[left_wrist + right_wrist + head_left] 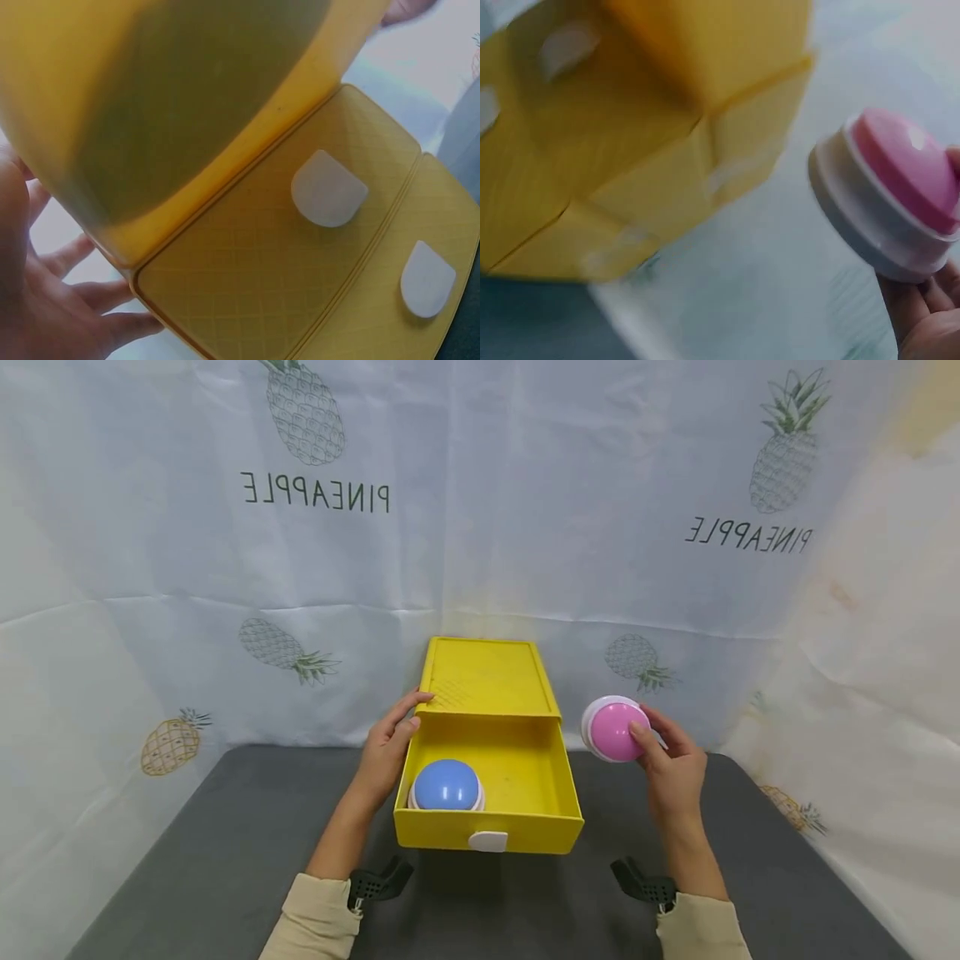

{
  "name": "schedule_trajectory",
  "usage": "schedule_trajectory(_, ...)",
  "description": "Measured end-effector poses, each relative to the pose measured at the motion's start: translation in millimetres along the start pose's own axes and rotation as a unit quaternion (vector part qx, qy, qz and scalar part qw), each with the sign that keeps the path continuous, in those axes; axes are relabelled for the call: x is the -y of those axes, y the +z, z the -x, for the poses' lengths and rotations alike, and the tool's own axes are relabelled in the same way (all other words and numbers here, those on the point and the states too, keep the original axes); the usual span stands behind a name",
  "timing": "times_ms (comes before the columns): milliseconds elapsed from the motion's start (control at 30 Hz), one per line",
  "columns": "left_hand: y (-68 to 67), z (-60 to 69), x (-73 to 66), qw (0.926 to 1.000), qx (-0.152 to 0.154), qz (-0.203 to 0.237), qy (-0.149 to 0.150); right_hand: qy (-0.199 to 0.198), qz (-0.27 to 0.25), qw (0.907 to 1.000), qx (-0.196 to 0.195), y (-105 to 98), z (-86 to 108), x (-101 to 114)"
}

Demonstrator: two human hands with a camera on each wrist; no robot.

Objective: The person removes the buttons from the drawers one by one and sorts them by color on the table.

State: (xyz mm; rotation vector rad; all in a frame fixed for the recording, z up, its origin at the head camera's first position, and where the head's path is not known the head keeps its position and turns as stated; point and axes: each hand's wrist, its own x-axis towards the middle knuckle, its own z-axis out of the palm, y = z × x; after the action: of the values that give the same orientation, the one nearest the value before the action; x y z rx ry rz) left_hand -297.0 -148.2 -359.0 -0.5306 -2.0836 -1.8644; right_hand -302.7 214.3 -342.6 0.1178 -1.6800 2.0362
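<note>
A yellow drawer cabinet stands upright with its top drawer pulled out. Inside that drawer, at the front left corner, sits a blue domed push button on a white base. My left hand rests against the cabinet's left side, its fingertips at the top edge; the left wrist view shows those fingers spread along the side. To the right of the drawer, in the air, my right hand pinches a pink domed push button with a white base, apart from the cabinet.
Below the open drawer, two closed drawers show white tabs in the left wrist view. The cabinet stands on a dark grey table. White cloth printed with pineapples hangs behind and at both sides.
</note>
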Motion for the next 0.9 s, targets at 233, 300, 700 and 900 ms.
schedule_trajectory(233, -3.4, 0.1, 2.4, 1.0000, 0.004, -0.007, -0.004, 0.056, 0.135, 0.9891, -0.020, -9, -3.2, -66)
schedule_trajectory(300, -3.4, -0.6, 2.7, 0.9999, 0.009, -0.008, -0.004, 0.071, 0.162, 0.9839, -0.025, -13, -3.0, -80)
schedule_trajectory(700, -6.2, -2.4, 2.7, 0.9998, 0.013, -0.016, 0.008, 0.117, 0.250, 0.9610, -0.018, -23, -0.8, -128)
schedule_trajectory(900, -4.4, -2.1, 4.8, 0.9997, 0.020, -0.015, 0.005, 0.094, 0.284, 0.9541, -0.019, -27, 4.4, -137)
